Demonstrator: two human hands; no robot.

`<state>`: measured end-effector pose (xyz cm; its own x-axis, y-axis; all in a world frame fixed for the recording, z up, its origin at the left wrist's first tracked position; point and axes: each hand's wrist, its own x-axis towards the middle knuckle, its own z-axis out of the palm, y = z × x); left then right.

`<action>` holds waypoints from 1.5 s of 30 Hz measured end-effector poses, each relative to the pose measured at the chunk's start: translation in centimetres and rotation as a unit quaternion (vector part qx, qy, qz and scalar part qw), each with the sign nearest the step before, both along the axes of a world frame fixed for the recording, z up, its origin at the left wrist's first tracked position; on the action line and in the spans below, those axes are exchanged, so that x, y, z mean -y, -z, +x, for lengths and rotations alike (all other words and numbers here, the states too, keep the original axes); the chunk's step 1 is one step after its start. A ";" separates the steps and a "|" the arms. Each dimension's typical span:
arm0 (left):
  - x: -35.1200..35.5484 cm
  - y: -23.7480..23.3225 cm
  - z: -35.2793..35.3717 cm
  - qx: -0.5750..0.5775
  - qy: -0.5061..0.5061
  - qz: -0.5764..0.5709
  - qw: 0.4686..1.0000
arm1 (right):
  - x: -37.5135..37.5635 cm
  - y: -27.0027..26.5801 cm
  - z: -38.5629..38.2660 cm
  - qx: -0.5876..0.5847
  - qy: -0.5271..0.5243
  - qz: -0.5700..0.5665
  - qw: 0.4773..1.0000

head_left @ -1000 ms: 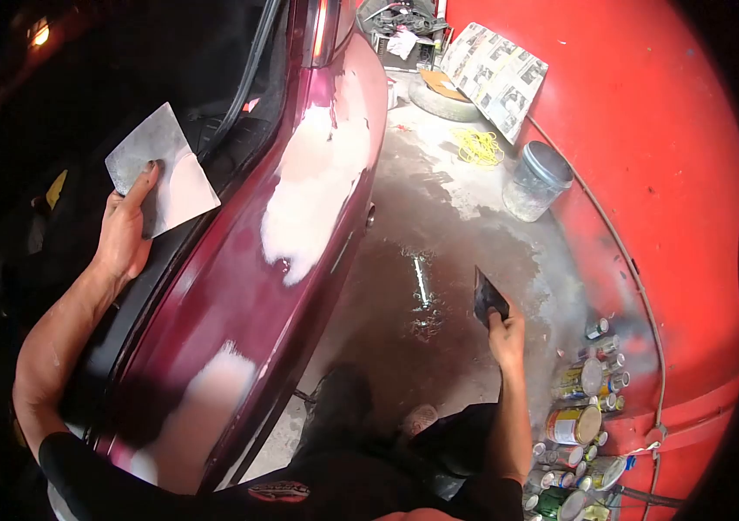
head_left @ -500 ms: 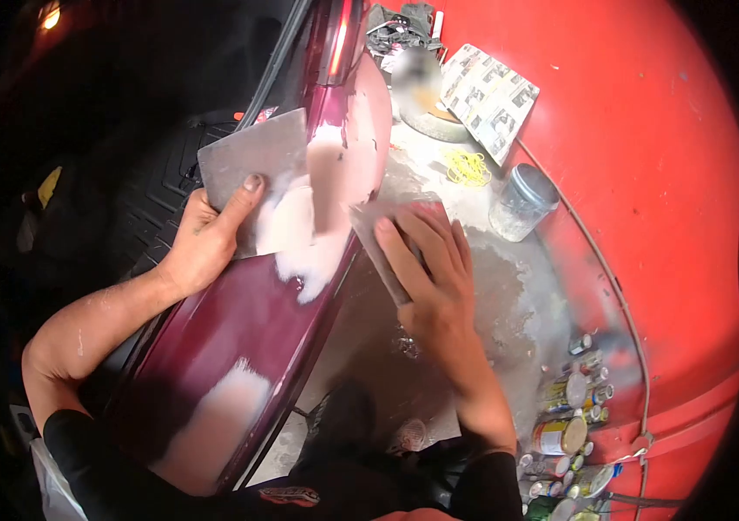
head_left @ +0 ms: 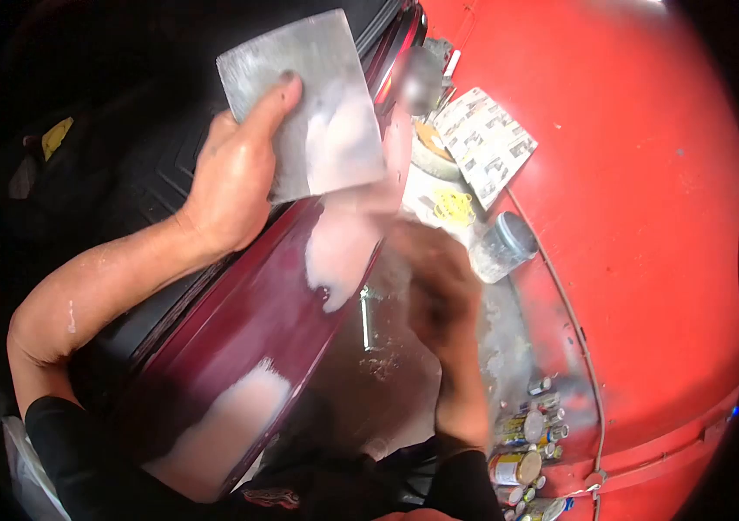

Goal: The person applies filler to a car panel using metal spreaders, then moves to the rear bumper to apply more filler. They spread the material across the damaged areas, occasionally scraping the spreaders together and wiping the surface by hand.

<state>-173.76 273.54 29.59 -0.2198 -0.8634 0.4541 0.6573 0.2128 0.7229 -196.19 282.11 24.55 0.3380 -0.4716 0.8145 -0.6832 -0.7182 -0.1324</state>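
My left hand (head_left: 235,187) grips a flat grey metal plate (head_left: 317,69), thumb on top and fingers hidden beneath. A smear of pale pink filler (head_left: 343,148) coats the plate's lower right part. Just below the plate's lower right corner is my right hand (head_left: 439,278), strongly blurred, closed round a flat putty spreader that is barely visible in the blur. Under both hands runs a maroon car body panel (head_left: 230,334). It carries a pink filler patch (head_left: 343,247) near the plate and another patch (head_left: 226,425) nearer my body.
Beyond the panel stand a grey tin (head_left: 506,247), yellow string (head_left: 454,207) and a newsprint-covered board (head_left: 487,143) leaning by the red wall (head_left: 630,217). Several paint cans (head_left: 517,469) sit at lower right. A cable (head_left: 569,321) runs along the wall's base.
My left hand has lifted the plate up and to the right in view. The right hand has shifted slightly and is now blurred by motion. The view has turned a little.
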 end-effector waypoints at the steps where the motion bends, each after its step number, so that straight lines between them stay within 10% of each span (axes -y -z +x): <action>1: 0.6 0.5 -0.2 -0.017 0.025 0.007 1.000 | -0.3 -0.7 0.2 0.080 -0.002 -0.043 0.996; 10: 0.3 0.4 0.2 -0.001 0.121 0.040 0.992 | 3.5 -0.2 2.4 -0.006 0.050 -0.076 0.996; 22: 0.9 0.6 0.5 0.213 -0.103 -0.158 0.959 | 1.4 -2.0 0.9 -0.183 0.147 -0.094 0.967; 26: 3.9 2.3 1.4 0.100 -0.091 -0.060 0.989 | 2.2 -3.1 0.1 -0.136 0.082 0.047 0.986; 31: 6.9 5.4 2.5 0.062 -0.078 0.088 0.991 | 7.9 -2.6 -2.5 -0.139 0.258 0.105 0.950; 45: 7.1 5.8 2.4 0.130 -0.088 0.079 0.984 | 14.8 1.6 -2.6 -0.271 0.345 0.082 0.895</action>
<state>-171.36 266.40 23.74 -0.1503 -0.9542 0.2586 0.4091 0.1781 0.8949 -198.75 267.27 22.98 0.2450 -0.8185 0.5197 -0.9521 -0.1020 0.2883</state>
